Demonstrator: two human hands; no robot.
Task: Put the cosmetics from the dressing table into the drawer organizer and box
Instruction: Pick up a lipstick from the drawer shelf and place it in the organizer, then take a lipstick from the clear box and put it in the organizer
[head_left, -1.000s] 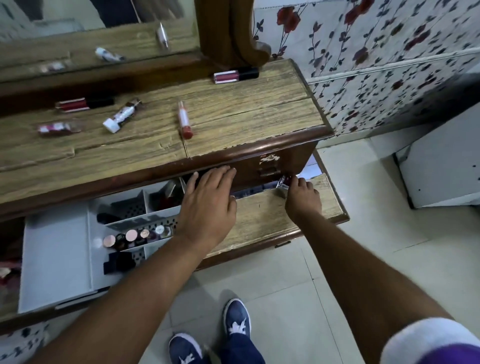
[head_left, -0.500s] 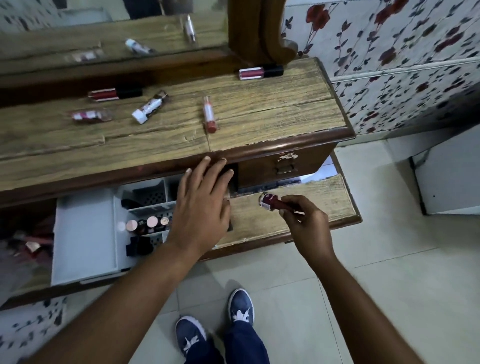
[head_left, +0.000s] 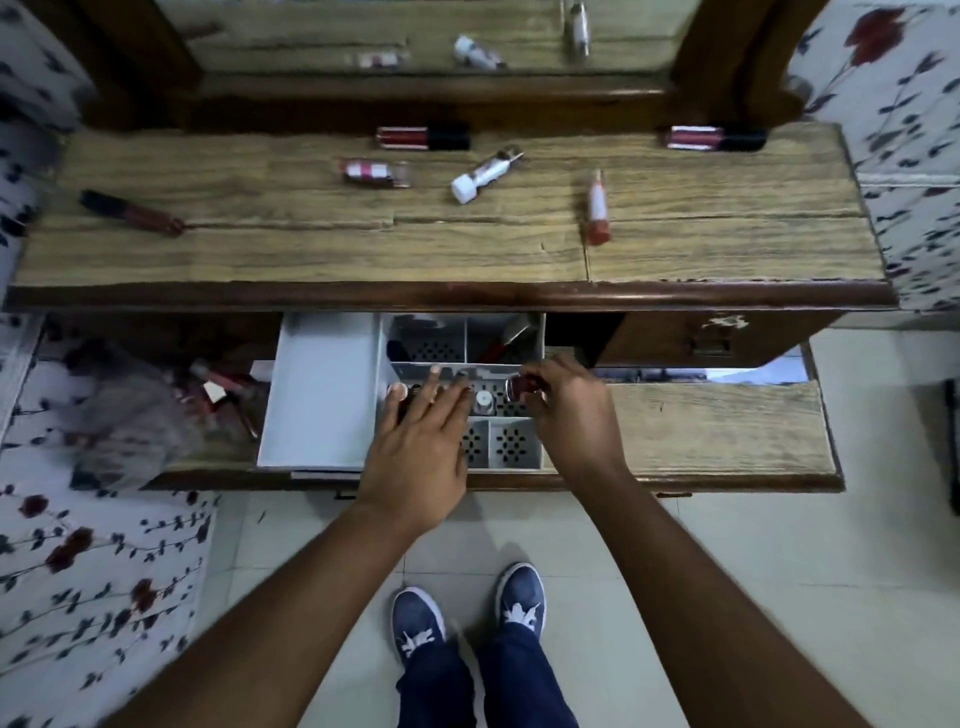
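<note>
Two bare hands are over the white plastic drawer organizer, which sits in the open wooden drawer below the top of the wooden dressing table. The right hand pinches a small dark red cosmetic tube with a shiny silver end between its curled fingers and thumb. The tube lies almost level, its long axis goes left to right, and the silver end points to the left, over the middle row of the organizer near its right wall. Most of its body is hidden by the fingers. The left hand is flat with straight, spread fingers, which rest on the round caps standing in the same middle row; it grips nothing.

A white-capped bottle stands upright between the two hands. The far compartments of the organizer hold a dark item and a slanted red stick. A plain white box sits just to the left of the organizer and touches it.

Six cosmetics lie on the table top, all on their sides: a dark red pencil-like tube at far left, a red tube with black cap, a red and white small tube, a white tube lying diagonally, a slim red-capped tube that points near and far, and another red tube with black cap at far right.
</note>
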